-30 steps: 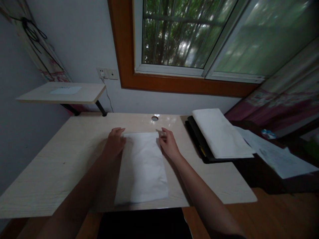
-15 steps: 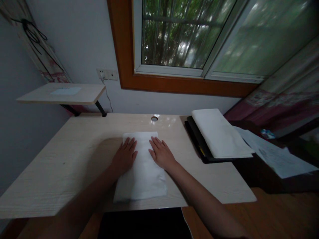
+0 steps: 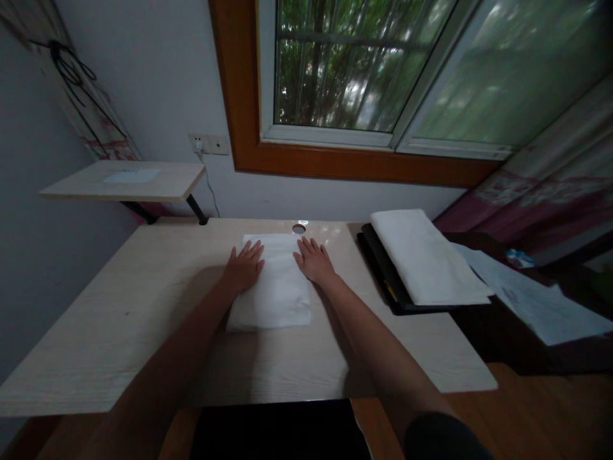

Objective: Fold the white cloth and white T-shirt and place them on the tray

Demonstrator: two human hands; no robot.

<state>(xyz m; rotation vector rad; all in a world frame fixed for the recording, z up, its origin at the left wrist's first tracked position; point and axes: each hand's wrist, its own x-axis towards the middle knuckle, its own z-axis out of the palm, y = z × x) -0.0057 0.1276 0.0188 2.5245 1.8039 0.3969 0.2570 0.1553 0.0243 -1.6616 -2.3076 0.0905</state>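
A folded white cloth [image 3: 275, 294] lies flat on the light wooden desk [image 3: 143, 332], close to its back edge. My left hand [image 3: 244, 267] rests flat on the cloth's upper left side, fingers spread and pointing away from me. Over the upper right edge of the cloth, my right hand [image 3: 313, 259] lies flat with its fingers apart. Neither hand grips anything; both palms are hidden from view.
On the right, another folded white cloth [image 3: 426, 262] sits on a black folder-like item [image 3: 402, 305]. Paper sheets [image 3: 531, 300] lie beyond it on a dark surface. A raised shelf [image 3: 167, 185] stands at the back left. Behind the desk is a window [image 3: 354, 83].
Both hands and the white cloth beneath them have slid forward, away from me, towards the desk's back edge. My hands stay flat on the cloth.
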